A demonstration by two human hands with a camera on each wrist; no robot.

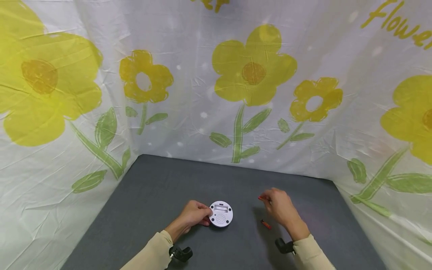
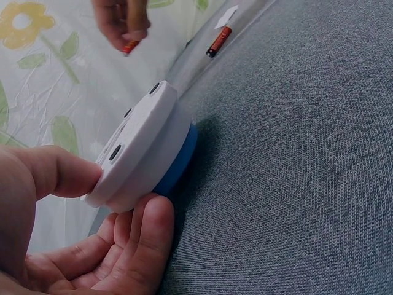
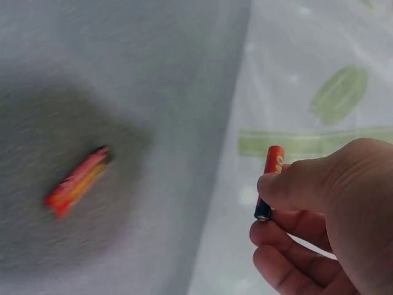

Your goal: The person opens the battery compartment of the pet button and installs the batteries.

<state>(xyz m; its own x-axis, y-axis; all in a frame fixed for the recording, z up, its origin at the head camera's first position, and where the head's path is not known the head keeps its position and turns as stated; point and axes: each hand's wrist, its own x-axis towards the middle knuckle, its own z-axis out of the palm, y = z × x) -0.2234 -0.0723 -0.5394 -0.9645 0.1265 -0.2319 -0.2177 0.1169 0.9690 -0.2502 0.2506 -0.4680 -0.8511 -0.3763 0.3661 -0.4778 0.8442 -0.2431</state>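
My left hand [image 1: 195,214] pinches the edge of a round white battery-powered device [image 1: 221,220], thumb on top and fingers beneath. Its underside faces up, showing an uncovered battery compartment [image 1: 221,208], a grid of small holes and dark feet. In the left wrist view the lower part of the device is blue [image 2: 178,166], close over the table. Off to the right, above the table, my right hand [image 1: 279,205] holds a red and black battery [image 3: 276,157] between thumb and fingers. A second such battery [image 1: 266,224] lies on the table below that hand.
The dark grey table [image 1: 189,176] is bordered at the back and sides by a white curtain [image 1: 189,123] printed with yellow flowers. Each wrist wears a black strap-on camera, the left one [image 1: 182,254] close to the tabletop.
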